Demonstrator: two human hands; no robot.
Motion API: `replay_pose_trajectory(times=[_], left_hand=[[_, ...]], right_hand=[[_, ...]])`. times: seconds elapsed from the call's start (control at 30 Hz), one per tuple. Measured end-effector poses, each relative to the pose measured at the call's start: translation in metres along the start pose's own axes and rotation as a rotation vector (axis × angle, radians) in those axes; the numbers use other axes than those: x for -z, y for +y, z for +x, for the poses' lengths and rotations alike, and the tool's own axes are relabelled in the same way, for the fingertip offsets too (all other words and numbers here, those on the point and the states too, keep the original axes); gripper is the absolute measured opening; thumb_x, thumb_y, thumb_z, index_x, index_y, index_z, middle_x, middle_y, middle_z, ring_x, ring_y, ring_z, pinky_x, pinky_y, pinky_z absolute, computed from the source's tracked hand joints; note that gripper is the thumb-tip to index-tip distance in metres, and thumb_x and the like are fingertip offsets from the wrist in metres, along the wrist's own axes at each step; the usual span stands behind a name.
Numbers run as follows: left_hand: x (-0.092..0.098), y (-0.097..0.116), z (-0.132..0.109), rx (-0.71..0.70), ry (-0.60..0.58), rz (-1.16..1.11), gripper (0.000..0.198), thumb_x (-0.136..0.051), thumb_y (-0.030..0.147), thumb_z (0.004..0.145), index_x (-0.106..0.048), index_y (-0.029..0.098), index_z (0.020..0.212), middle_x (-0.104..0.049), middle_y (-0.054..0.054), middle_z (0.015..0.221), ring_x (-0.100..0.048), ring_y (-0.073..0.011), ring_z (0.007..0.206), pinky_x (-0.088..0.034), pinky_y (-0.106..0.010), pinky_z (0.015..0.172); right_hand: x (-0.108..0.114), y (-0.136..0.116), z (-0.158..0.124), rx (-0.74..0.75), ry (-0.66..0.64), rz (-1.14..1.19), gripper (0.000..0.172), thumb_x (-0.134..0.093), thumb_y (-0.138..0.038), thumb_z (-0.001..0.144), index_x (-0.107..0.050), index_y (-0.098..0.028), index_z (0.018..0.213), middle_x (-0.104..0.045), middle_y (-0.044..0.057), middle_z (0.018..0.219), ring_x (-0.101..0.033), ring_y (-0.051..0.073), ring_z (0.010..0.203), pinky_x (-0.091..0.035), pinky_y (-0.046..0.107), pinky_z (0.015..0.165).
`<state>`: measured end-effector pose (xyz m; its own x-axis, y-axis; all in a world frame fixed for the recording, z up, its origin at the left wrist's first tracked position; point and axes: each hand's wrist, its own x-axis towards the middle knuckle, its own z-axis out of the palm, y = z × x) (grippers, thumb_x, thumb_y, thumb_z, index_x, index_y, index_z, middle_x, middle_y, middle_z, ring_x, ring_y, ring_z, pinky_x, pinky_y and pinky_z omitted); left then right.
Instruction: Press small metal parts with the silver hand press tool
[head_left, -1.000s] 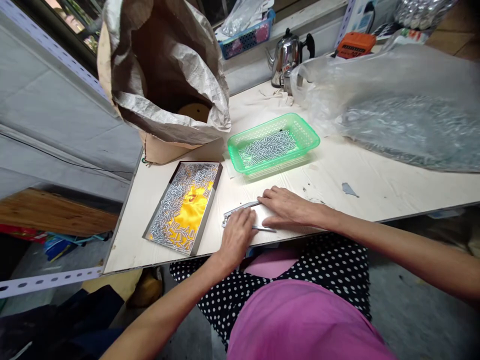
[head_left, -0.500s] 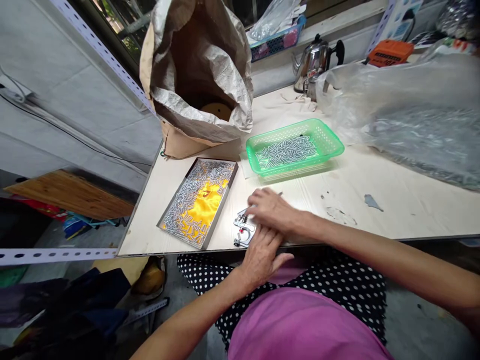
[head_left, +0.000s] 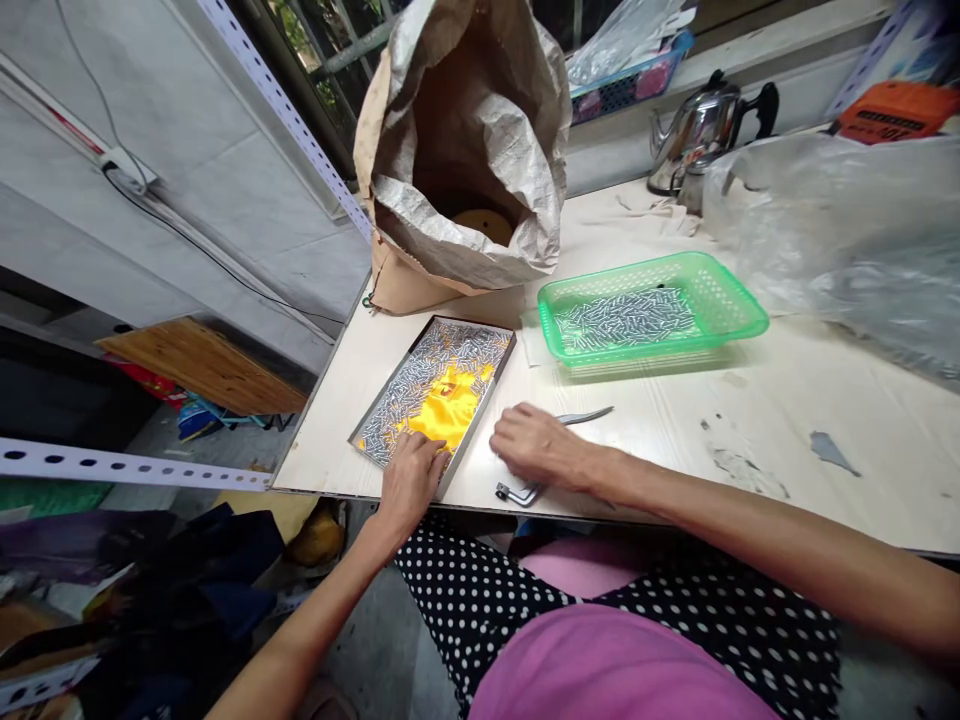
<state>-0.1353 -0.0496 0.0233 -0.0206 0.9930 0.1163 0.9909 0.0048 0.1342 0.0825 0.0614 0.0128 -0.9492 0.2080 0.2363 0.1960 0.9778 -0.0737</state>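
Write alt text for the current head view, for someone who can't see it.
A person's left hand is over the near end of a tray of small metal pins; the right hand partly covers a metal tool. Beyond are a green basket of similar pieces and an open sack.

no text can be read; the dark lettering on the orange box (head_left: 896, 106) is too blurred.

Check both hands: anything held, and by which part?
Can't tell, grips hidden: left hand is over the near end of the tray; right hand covers part of the metal tool.
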Motion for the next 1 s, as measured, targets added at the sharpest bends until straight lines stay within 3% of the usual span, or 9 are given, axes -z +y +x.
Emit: replay_pose_trajectory(times=[0.13, 0.2, 0.27, 0.33, 0.47, 0.6, 0.77, 0.87, 1.0], left_hand=[[-0.013, -0.001, 0.012, -0.062, -0.132, 0.051, 0.024, -0.049, 0.025, 0.094, -0.072, 0.020, 0.098, -0.062, -0.008, 0.090, -0.052, -0.0228, 0.092, -0.047, -0.033, 0.078], [-0.016, 0.001, 0.017, -0.083, -0.195, 0.084, 0.023, -0.049, 0.021, 0.093, -0.071, 0.021, 0.090, -0.062, -0.009, 0.088, -0.051, -0.0229, 0.091, -0.046, -0.033, 0.076], [-0.019, -0.001, 0.022, -0.098, -0.235, 0.087, 0.024, -0.047, 0.016, 0.092, -0.069, 0.020, 0.082, -0.062, -0.009, 0.086, -0.051, -0.0230, 0.090, -0.046, -0.033, 0.075], [-0.019, -0.005, 0.026, -0.092, -0.252, 0.049, 0.024, -0.047, 0.015, 0.090, -0.068, 0.019, 0.079, -0.063, -0.009, 0.085, -0.053, -0.0225, 0.089, -0.046, -0.033, 0.075], [-0.009, -0.007, 0.033, 0.015, -0.209, -0.106, 0.016, -0.052, 0.018, 0.086, -0.067, 0.017, 0.080, -0.065, -0.007, 0.083, -0.058, -0.0202, 0.084, -0.045, -0.031, 0.078], [0.009, 0.016, 0.030, 0.239, -0.155, -0.438, 0.016, -0.057, 0.026, 0.082, -0.068, 0.016, 0.090, -0.066, -0.003, 0.077, -0.060, -0.0159, 0.070, -0.046, -0.028, 0.069], [0.000, 0.056, 0.020, 0.489, -0.403, -0.951, 0.028, -0.070, 0.036, 0.070, -0.066, 0.014, 0.088, -0.063, 0.001, 0.066, -0.053, -0.0106, 0.053, -0.044, -0.023, 0.053], [-0.021, 0.071, 0.018, 0.564, -0.395, -1.035, 0.028, -0.075, 0.036, 0.064, -0.066, 0.014, 0.079, -0.060, 0.002, 0.059, -0.052, -0.0096, 0.052, -0.042, -0.022, 0.052], [-0.045, 0.087, 0.021, 0.527, -0.351, -1.044, 0.030, -0.076, 0.039, 0.064, -0.069, 0.013, 0.078, -0.064, 0.001, 0.061, -0.051, -0.0085, 0.051, -0.039, -0.020, 0.050]], right_hand=[[0.059, 0.047, -0.017, -0.391, 0.207, -0.175, 0.026, -0.038, -0.015, 0.095, -0.064, -0.016, 0.092, -0.061, 0.011, 0.090, -0.049, 0.025, 0.087, -0.035, 0.035, 0.073], [0.085, 0.071, -0.030, -0.592, 0.208, -0.261, 0.023, -0.041, -0.016, 0.094, -0.064, -0.015, 0.097, -0.060, 0.014, 0.094, -0.050, 0.028, 0.090, -0.038, 0.038, 0.073], [0.095, 0.081, -0.044, -0.707, 0.176, -0.291, 0.021, -0.046, -0.019, 0.093, -0.064, -0.015, 0.103, -0.059, 0.016, 0.099, -0.052, 0.031, 0.091, -0.040, 0.040, 0.073], [0.087, 0.072, -0.056, -0.719, 0.120, -0.185, 0.020, -0.047, -0.021, 0.094, -0.064, -0.016, 0.102, -0.060, 0.014, 0.101, -0.055, 0.029, 0.089, -0.042, 0.038, 0.071], [0.033, 0.013, -0.073, -0.551, -0.124, 0.235, 0.016, -0.051, -0.029, 0.095, -0.064, -0.018, 0.093, -0.063, 0.007, 0.094, -0.059, 0.019, 0.078, -0.043, 0.030, 0.066], [-0.008, -0.028, -0.080, -0.499, -0.216, 0.271, 0.009, -0.055, -0.025, 0.093, -0.061, -0.018, 0.095, -0.063, 0.007, 0.098, -0.061, 0.019, 0.082, -0.040, 0.029, 0.063], [-0.010, -0.008, -0.085, -0.495, -0.189, 0.119, 0.016, -0.045, -0.013, 0.095, -0.060, -0.018, 0.092, -0.063, 0.006, 0.093, -0.058, 0.018, 0.079, -0.035, 0.031, 0.064], [-0.007, 0.007, -0.092, -0.494, -0.171, 0.071, 0.015, -0.047, -0.011, 0.094, -0.060, -0.018, 0.090, -0.063, 0.006, 0.091, -0.056, 0.018, 0.078, -0.032, 0.031, 0.064], [-0.008, 0.010, -0.096, -0.497, -0.167, 0.054, 0.014, -0.048, -0.013, 0.095, -0.059, -0.018, 0.090, -0.062, 0.005, 0.091, -0.055, 0.018, 0.078, -0.030, 0.031, 0.064]])
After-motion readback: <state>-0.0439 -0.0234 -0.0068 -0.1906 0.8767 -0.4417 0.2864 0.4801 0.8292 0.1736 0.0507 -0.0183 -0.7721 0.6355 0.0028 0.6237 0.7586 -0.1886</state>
